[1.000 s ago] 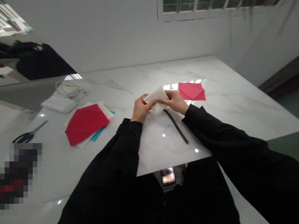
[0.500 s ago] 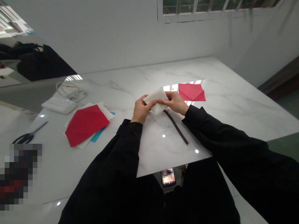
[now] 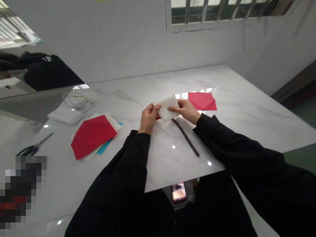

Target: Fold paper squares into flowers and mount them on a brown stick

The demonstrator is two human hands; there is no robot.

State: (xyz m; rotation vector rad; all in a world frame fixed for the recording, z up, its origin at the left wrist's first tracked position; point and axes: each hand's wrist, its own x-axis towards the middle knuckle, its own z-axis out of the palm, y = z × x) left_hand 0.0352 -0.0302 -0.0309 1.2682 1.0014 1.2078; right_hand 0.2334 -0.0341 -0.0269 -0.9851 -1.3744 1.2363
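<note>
A folded white paper (image 3: 167,107) is held just above the marble table (image 3: 234,108) between both hands. My left hand (image 3: 148,118) pinches its left corner, fingers closed on the paper. My right hand (image 3: 187,109) grips its right side, thumb pressed on top. A thin dark stick (image 3: 185,137) lies on the table directly under and in front of the paper. A creased red paper square (image 3: 202,101) lies just beyond my right hand.
To the left lies a stack of sheets with a red paper (image 3: 92,135) on top, white and blue beneath. Scissors (image 3: 33,149) lie at the far left, a white box (image 3: 65,115) and cables (image 3: 76,101) behind them. The wall stands close behind the table.
The paper has been turned flatter between the hands and the right thumb now rests on top. The view has tilted slightly, shifting everything a little lower.
</note>
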